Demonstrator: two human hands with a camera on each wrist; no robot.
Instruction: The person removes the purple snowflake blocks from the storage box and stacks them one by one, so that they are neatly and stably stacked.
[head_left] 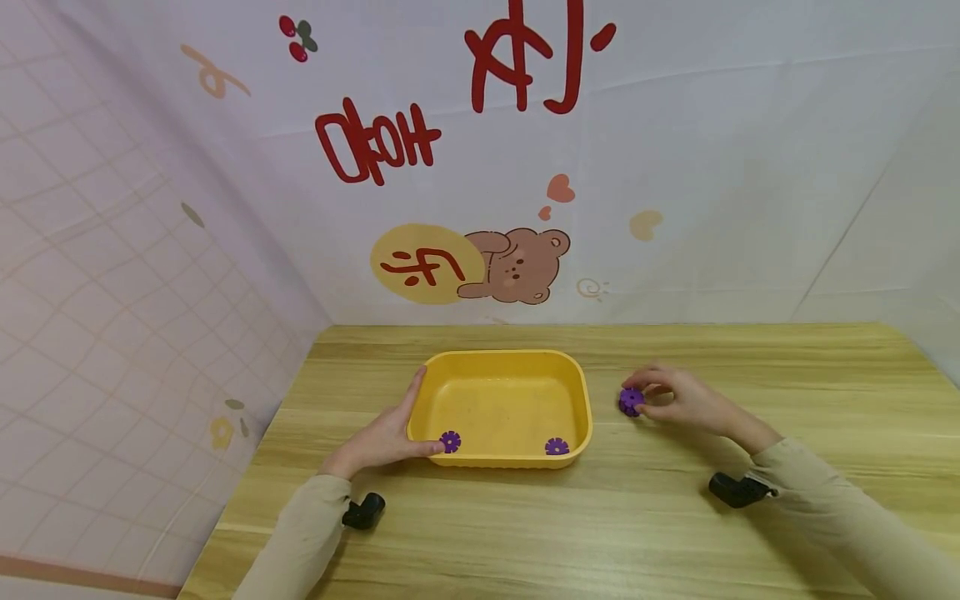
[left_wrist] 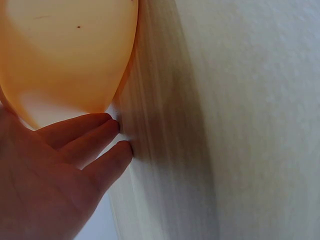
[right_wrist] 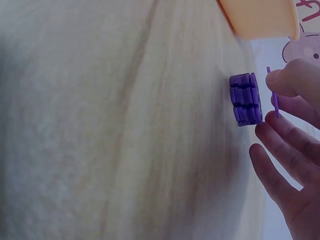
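Observation:
A yellow plastic tub (head_left: 502, 357) sits on the table. My left hand (head_left: 384, 435) holds its left end, thumb over the front rim and fingers along the outer side (left_wrist: 82, 137). Inside the tub, one purple notched disc (head_left: 451, 442) lies near my thumb and another purple disc (head_left: 557, 447) at the front right corner. To the right of the tub, my right hand (head_left: 686, 400) pinches a thin purple notched disc (right_wrist: 275, 102) between thumb and fingers. Just beside that disc in the right wrist view, a short stack of purple discs (right_wrist: 245, 100) stands on the table.
The wood-grain table (head_left: 525, 533) runs back to a printed white cloth (head_left: 712, 150) with a bear and red lettering. Another cloth with a grid pattern (head_left: 112, 292) hangs on the left. Black wrist devices (head_left: 363, 511) are worn at both sleeves.

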